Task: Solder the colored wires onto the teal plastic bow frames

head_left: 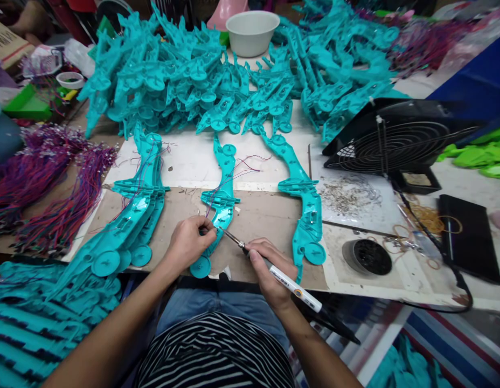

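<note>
Striped black-and-white shirt cloth sits nearest; beyond, on dull brown board, lies a glossy, curved turquoise plastic part — left hand over it, fingertips pressed together, contents unclear; right hand wrapped round a white, pen-shaped, metal-tipped soldering iron.

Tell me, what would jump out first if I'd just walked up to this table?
Probably the big heap of turquoise plastic parts spread across the back. At the near edge, your eye might then drop to the right hand holding a white pen-like tool, its metal tip beside the left hand at the middle turquoise piece. Purple-red wire bundles lie to the left.
</note>
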Available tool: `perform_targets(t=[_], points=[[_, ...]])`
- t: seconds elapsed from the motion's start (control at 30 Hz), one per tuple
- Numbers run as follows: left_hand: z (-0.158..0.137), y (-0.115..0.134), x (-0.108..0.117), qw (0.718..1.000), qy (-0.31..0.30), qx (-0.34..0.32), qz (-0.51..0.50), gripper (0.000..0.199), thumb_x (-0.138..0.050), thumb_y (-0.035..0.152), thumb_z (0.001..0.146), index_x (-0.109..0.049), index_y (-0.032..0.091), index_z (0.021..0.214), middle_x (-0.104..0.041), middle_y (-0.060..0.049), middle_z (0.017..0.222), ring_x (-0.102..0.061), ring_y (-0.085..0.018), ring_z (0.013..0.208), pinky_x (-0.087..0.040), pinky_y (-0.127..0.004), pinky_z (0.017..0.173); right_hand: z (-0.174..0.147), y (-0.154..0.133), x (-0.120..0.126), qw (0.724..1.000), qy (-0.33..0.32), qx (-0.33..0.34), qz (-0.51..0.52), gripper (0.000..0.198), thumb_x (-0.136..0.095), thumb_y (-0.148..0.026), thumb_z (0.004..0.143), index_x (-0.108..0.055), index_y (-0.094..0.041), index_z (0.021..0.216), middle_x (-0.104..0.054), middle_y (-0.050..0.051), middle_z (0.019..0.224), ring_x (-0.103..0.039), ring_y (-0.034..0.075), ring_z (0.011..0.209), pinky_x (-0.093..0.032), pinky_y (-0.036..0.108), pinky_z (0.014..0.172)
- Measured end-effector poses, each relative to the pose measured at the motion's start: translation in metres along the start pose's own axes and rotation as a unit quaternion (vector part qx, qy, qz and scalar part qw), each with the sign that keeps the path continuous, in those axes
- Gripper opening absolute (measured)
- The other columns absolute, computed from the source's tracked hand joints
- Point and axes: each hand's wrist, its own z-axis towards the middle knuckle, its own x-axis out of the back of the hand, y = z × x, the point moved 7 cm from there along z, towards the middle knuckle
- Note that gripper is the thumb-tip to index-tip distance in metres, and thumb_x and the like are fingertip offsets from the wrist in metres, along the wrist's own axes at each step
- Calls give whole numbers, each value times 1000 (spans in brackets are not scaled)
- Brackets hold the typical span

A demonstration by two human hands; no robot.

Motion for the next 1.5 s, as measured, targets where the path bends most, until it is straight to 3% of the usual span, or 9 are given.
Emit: perform_targets(t=[0.77,0.87,1.03,1.2,1.37,1.5], points=[[0,1,-1,1000,-1,6,7,6,-61,21,66,-65,17,65,-62,1,61,-55,-14,60,-37,-24,57,-1,2,-2,1000,-12,6,11,17,-55,-10,86,-69,-20,85,-70,4,77,-65,15,71,-53,29,63],[0,0,-1,1000,-3,7,6,8,-59,22,67,-63,17,64,-62,0,61,-54,-14,60,-36,-25,57,-3,5,1,1000,9,0,13,17,-54,-12,88,-69,-20,86,-69,4,78,-65,16,73,-53,30,64],[1,-2,-3,1000,-5,8,7,9,-58,24,67,-63,17,65,-62,0,63,-54,-15,62,-36,-25,59,-6,3,18,999,52,-7,0,17,-55,-20,90,-71,-21,97,-71,4,82,-66,15,70,-54,29,61],[1,-3,-3,1000,-4,7,20,8,-57,22,68,-64,17,67,-62,0,65,-54,-15,63,-36,-26,60,6,-9,56,992,70,-26,-103,22,-55,-30,93,-69,-21,107,-74,1,80,-65,11,58,-54,25,58],[0,-3,-3,999,-1,8,35,7,-58,20,69,-64,17,67,-62,0,64,-53,-14,63,-36,-26,61,30,-7,88,961,101,-10,-259,23,-60,-35,89,-70,-20,104,-76,5,93,-72,18,82,-57,30,79],[0,-1,-2,999,-3,2,54,6,-58,18,71,-62,17,67,-61,0,65,-54,-15,64,-36,-26,61,44,16,95,950,84,-10,-300,29,-60,-37,89,-67,-21,112,-75,5,101,-71,20,93,-55,34,89]])
